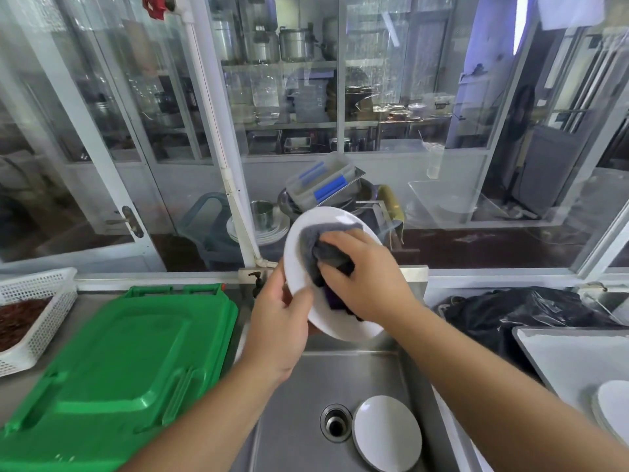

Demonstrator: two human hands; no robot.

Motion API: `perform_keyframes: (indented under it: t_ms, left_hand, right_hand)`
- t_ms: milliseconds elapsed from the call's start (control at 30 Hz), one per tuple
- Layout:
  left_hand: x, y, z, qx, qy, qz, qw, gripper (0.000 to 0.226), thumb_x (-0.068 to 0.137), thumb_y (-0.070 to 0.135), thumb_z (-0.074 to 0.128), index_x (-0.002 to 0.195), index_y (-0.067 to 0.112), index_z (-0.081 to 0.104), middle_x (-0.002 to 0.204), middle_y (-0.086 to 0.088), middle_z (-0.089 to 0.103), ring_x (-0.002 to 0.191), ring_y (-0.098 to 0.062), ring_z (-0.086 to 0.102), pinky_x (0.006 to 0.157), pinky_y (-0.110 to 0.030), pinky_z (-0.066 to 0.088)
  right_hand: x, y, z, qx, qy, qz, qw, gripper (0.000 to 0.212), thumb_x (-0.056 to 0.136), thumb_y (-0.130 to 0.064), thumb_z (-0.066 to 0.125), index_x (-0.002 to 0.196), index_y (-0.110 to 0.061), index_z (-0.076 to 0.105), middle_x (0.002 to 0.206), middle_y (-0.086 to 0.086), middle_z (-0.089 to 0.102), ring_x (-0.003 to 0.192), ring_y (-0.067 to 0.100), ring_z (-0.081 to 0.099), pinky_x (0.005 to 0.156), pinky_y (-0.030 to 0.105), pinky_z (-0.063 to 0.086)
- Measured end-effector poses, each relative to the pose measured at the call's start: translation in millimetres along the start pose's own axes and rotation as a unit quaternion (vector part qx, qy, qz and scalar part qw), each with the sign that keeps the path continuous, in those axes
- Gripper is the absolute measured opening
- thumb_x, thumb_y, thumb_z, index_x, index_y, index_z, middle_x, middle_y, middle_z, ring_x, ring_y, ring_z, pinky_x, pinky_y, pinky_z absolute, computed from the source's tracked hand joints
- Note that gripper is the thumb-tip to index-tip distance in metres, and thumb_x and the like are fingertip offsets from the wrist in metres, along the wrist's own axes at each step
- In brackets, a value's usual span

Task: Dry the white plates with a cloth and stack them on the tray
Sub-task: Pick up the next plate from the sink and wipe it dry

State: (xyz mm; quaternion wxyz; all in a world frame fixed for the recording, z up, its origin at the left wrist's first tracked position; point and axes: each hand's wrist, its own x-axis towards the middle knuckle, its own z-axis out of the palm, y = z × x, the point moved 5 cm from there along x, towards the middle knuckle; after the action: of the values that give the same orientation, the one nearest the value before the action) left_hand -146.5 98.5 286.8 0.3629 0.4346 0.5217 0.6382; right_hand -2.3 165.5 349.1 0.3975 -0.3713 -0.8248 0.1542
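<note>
- sink: one white plate in basin lying flat just right of the drain, not yet dried by the look of it; nothing else seen in the basin.
- tray on the right counter: stack of white plates at its near edge, partly cut off by the frame, count unclear.
- left hand: fingers curled round the lower-left rim of the held plate, thumb on the face; plate tilted up over the sink, long axis running lower-right to upper-left, face toward the camera.
- right hand: fingers bent, pressing a bunched grey cloth against the plate's face; cloth covers the centre and right part.
- Judgement: wiping step in hand; the tray lies to the right, so the right hand is nearer for stacking.
- green lid left of the sink; white basket far left holds something reddish-brown.
- behind the glass: piled metal pans and dishes, unclear.
</note>
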Motion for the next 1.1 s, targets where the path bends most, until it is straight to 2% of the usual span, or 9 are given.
perform_keyframes:
  t_ms: [133, 267, 367, 467, 567, 667, 733, 867, 1100]
  left_hand:
    - [-4.2, -3.2, 4.1, 0.021, -0.004, 0.003, 1.0, 0.053, 0.078, 0.032, 0.062, 0.128, 0.048, 0.065, 0.119, 0.008, 0.077, 0.111, -0.023, 0.072, 0.091, -0.06, 0.059]
    - [2.2, 6.8, -2.3, 0.042, 0.0, 0.018, 0.999, 0.055, 0.082, 0.025, 0.061, 0.13, 0.052, 0.063, 0.118, 0.011, 0.076, 0.107, -0.018, 0.074, 0.079, -0.049, 0.065]
    - [4.5, 17.2, -7.5, 0.12, -0.011, 0.062, 0.991, 0.058, 0.087, 0.023, 0.056, 0.135, 0.056, 0.056, 0.121, 0.015, 0.074, 0.109, -0.015, 0.072, 0.089, -0.054, 0.062]
    - [2.8, 24.6, -7.6, 0.215, -0.029, 0.112, 0.97, 0.069, 0.093, 0.018, 0.053, 0.149, 0.058, 0.042, 0.127, 0.03, 0.067, 0.11, -0.001, 0.068, 0.095, -0.026, 0.057]
    - [0.3, 28.1, -5.5, 0.306, -0.059, 0.164, 0.936, 0.077, 0.099, 0.015, 0.054, 0.155, 0.061, 0.027, 0.1, 0.023, 0.072, 0.077, -0.006, 0.066, 0.067, -0.015, 0.053]
    - [-4.1, 37.2, -1.0, 0.399, -0.098, 0.218, 0.885, 0.08, 0.097, 0.016, 0.053, 0.16, 0.055, 0.022, 0.065, 0.011, 0.052, 0.055, -0.01, 0.05, 0.05, -0.019, 0.037]
    - [-6.9, 45.9, 2.3, 0.469, -0.11, 0.275, 0.832, 0.083, 0.09, 0.009, 0.057, 0.163, 0.039, 0.03, 0.075, 0.014, 0.056, 0.056, -0.014, 0.05, 0.051, -0.03, 0.041]
    - [-10.7, 50.6, 10.2, 0.575, -0.14, 0.352, 0.725, 0.087, 0.085, 0.005, 0.064, 0.163, 0.027, 0.033, 0.135, 0.0, 0.069, 0.072, -0.04, 0.07, 0.053, -0.045, 0.058]
    - [-13.8, 45.8, 16.5, 0.661, -0.123, 0.428, 0.604, 0.092, 0.076, 0.006, 0.076, 0.159, 0.026, 0.042, 0.124, -0.005, 0.072, 0.075, -0.026, 0.074, 0.044, -0.036, 0.056]
  right_hand:
    - [27.8, 6.0, -12.6, -0.043, 0.047, 0.021, 0.998, 0.04, 0.096, -0.026, 0.068, 0.136, -0.025, 0.068, 0.129, 0.004, 0.068, 0.11, 0.028, 0.064, 0.084, 0.036, 0.054]
    - [32.4, 20.2, -14.4, -0.084, 0.076, 0.11, 0.987, 0.042, 0.101, -0.035, 0.06, 0.142, -0.026, 0.06, 0.137, 0.005, 0.066, 0.114, 0.029, 0.063, 0.081, 0.032, 0.045]
    - [24.5, 31.2, -7.2, -0.033, 0.056, 0.172, 0.983, 0.04, 0.1, -0.035, 0.059, 0.139, -0.031, 0.058, 0.116, 0.0, 0.07, 0.101, 0.025, 0.065, 0.073, 0.029, 0.043]
    - [12.1, 41.2, 2.5, 0.076, 0.025, 0.254, 0.964, 0.036, 0.095, -0.035, 0.062, 0.13, -0.038, 0.058, 0.103, -0.014, 0.065, 0.088, 0.0, 0.058, 0.065, 0.022, 0.042]
    - [-2.3, 45.5, 14.9, 0.26, 0.012, 0.365, 0.894, 0.028, 0.092, -0.034, 0.066, 0.119, -0.036, 0.065, 0.112, -0.003, 0.07, 0.092, 0.015, 0.067, 0.071, 0.034, 0.056]
    - [-14.9, 42.8, 23.5, 0.5, 0.006, 0.439, 0.747, 0.033, 0.087, -0.038, 0.069, 0.113, -0.018, 0.074, 0.106, 0.013, 0.078, 0.085, 0.029, 0.076, 0.069, 0.04, 0.061]
    - [-18.1, 39.7, 24.7, 0.563, -0.025, 0.443, 0.697, 0.057, 0.081, -0.059, 0.074, 0.112, -0.012, 0.081, 0.11, 0.016, 0.079, 0.093, 0.031, 0.079, 0.074, 0.042, 0.063]
    - [-21.4, 40.8, 25.2, 0.572, -0.073, 0.431, 0.694, 0.087, 0.061, -0.079, 0.084, 0.109, -0.008, 0.082, 0.111, 0.017, 0.078, 0.097, 0.031, 0.077, 0.081, 0.04, 0.062]
    - [-33.5, 54.8, 31.3, 0.598, -0.018, 0.421, 0.682, 0.056, 0.077, -0.049, 0.073, 0.112, -0.005, 0.08, 0.106, 0.021, 0.074, 0.093, 0.036, 0.072, 0.079, 0.041, 0.057]
